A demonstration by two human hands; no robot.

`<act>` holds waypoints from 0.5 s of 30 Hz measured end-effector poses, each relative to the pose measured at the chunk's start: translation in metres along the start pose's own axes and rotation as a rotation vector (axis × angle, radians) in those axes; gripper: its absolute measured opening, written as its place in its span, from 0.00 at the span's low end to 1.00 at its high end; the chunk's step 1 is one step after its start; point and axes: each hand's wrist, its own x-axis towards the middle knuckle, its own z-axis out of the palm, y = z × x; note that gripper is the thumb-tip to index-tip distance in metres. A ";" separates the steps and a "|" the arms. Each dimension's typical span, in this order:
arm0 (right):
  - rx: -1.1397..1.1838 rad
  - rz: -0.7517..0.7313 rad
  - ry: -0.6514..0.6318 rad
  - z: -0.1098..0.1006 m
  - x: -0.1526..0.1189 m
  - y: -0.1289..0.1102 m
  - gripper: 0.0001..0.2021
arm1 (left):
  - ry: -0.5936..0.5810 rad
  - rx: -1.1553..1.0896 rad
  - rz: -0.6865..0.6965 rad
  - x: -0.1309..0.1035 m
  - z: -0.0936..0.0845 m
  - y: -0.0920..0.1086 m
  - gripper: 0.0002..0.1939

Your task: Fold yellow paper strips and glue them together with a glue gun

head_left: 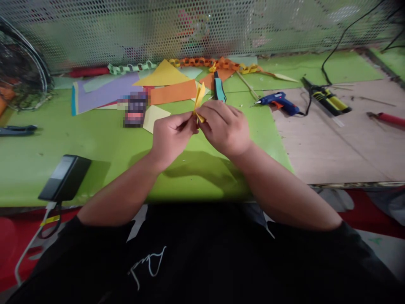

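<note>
A folded piece of yellow paper [199, 96] is pinched between both hands above the middle of the table. My left hand [173, 134] holds its lower part with closed thumb and fingers. From the other side, my right hand [225, 126] grips it with curled fingers, which hide much of the lower paper. Just behind the hands lie an orange paper strip [173, 93], a larger yellow sheet [164, 75] and a teal-handled cutter [218, 88]. A paper chain [199, 62] in green, yellow and orange links runs along the back.
On the right lie a blue glue gun [281, 102], yellow-black pliers [332, 100] and a red-handled tool [387, 119]. At left are a power bank [65, 177] with a cable, dark-handled pliers [19, 130] and purple paper [109, 93]. Perforated metal [95, 33] stands behind the table.
</note>
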 end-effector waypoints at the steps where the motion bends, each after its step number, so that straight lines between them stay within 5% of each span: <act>1: -0.003 -0.035 0.004 0.000 -0.001 -0.001 0.12 | 0.004 -0.034 -0.024 0.001 0.000 0.000 0.15; 8: -0.042 -0.105 -0.054 -0.003 0.003 -0.012 0.20 | 0.012 -0.198 -0.176 0.013 -0.008 -0.003 0.21; 15: -0.134 -0.045 -0.172 -0.007 0.006 -0.012 0.22 | -0.196 -0.373 -0.222 0.023 -0.018 -0.022 0.24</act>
